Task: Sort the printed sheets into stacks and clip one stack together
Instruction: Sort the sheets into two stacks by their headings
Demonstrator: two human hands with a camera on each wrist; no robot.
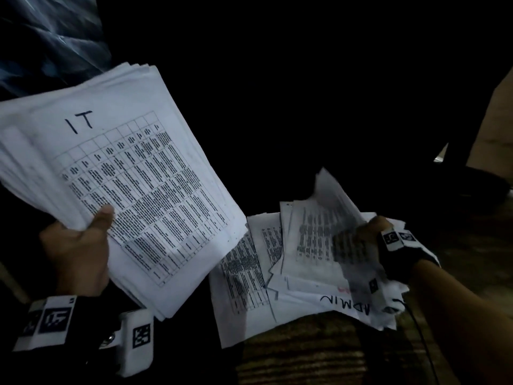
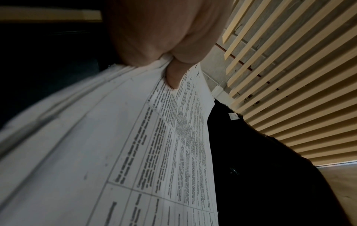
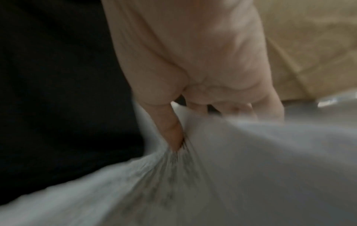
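Observation:
A thick stack of printed sheets [image 1: 133, 173] with "IT" handwritten on top is held up at the left. My left hand [image 1: 80, 245] grips its near edge, thumb on top of the print [image 2: 173, 76]. At the right, my right hand [image 1: 372, 232] pinches a few printed sheets [image 1: 319, 234] and lifts them off a loose pile [image 1: 249, 276]. The right wrist view is blurred; the thumb [image 3: 172, 133] presses into crumpled paper [image 3: 251, 168]. A sheet marked "ADMIN" [image 1: 347, 304] lies at the pile's near edge. No clip is visible.
The pile lies on a brown woven surface [image 1: 305, 354]. Everything beyond is very dark. A pale floor strip [image 1: 494, 129] shows at the far right. Slatted wooden panelling [image 2: 289, 76] stands behind the left hand.

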